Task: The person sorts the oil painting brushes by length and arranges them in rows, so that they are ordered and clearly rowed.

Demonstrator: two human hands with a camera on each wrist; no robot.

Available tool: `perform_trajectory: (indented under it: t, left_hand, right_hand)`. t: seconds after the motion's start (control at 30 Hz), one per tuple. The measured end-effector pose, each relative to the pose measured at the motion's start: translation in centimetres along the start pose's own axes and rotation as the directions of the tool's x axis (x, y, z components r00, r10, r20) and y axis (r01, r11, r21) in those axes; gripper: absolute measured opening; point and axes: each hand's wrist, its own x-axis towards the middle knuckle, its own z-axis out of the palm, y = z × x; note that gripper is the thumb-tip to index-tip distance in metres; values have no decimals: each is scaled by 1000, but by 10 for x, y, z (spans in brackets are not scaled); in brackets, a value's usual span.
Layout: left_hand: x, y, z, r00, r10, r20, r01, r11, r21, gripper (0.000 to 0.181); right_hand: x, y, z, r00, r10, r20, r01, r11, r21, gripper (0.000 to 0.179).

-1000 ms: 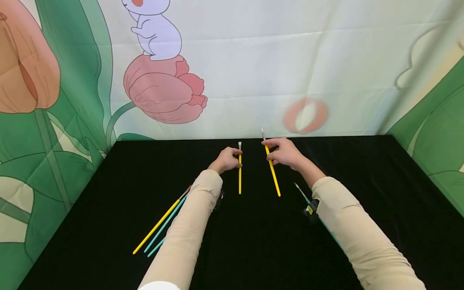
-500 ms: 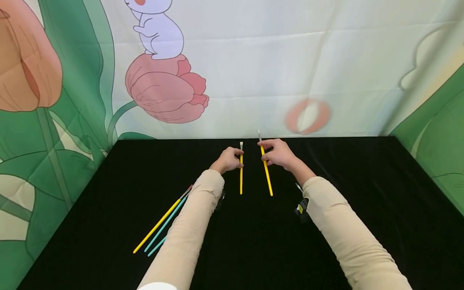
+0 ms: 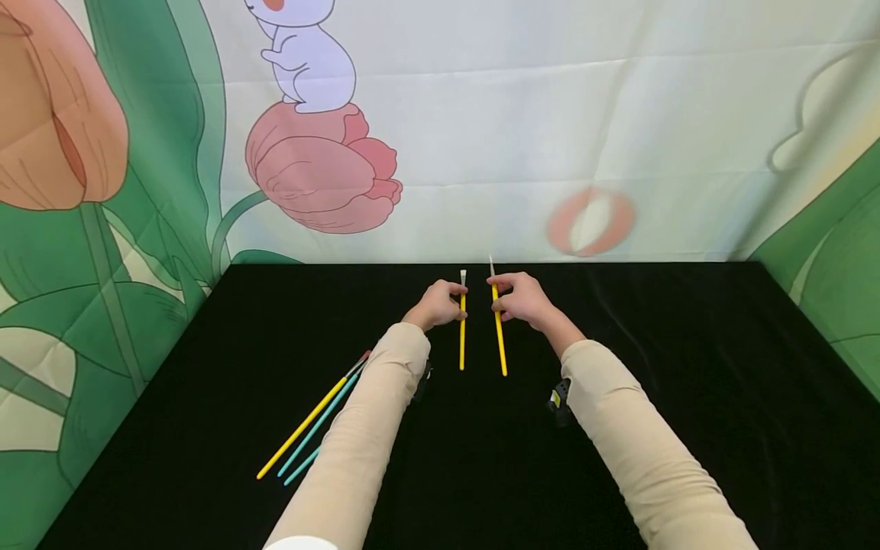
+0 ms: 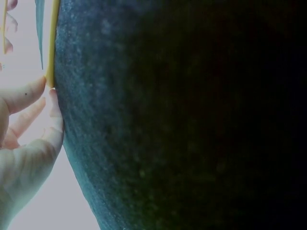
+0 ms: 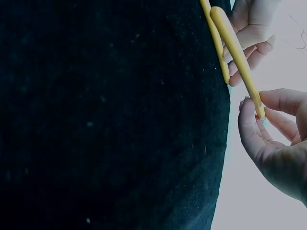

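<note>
In the head view my left hand (image 3: 438,304) pinches a yellow-handled paintbrush (image 3: 462,344) with a flat pale tip. That brush stands nearly straight up and down in the view, near the table's far edge. To its right, my right hand (image 3: 524,298) holds a second yellow paintbrush (image 3: 500,344) between thumb and fingertips, its thin pointed tip overlapping the backdrop. A narrow gap separates the two brushes. Seen from the right wrist, the held yellow handle (image 5: 237,57) slants up from my fingertips, with the left hand (image 5: 252,28) behind it.
Left of my left sleeve, a yellow paintbrush (image 3: 302,426) with reddish bristles lies on the black cloth (image 3: 481,473). Beside it lie two teal paintbrushes, one teal handle (image 3: 318,425) reaching under the sleeve's edge. A printed curtain (image 3: 481,137) rises behind the table.
My right hand has moved left with its brush, closer to the left one, and the brush is more upright. The teal brush by my right forearm is now hidden. The left hand stays nearly still.
</note>
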Motion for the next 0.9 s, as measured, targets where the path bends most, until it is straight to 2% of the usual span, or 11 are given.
perform_trajectory:
  t: [0.9]
  left_hand:
    - [1, -1, -1, 1000, -1, -7, 1, 1000, -15, 50]
  right_hand:
    - [18, -1, 18, 999, 40, -3, -40, 998, -46, 48]
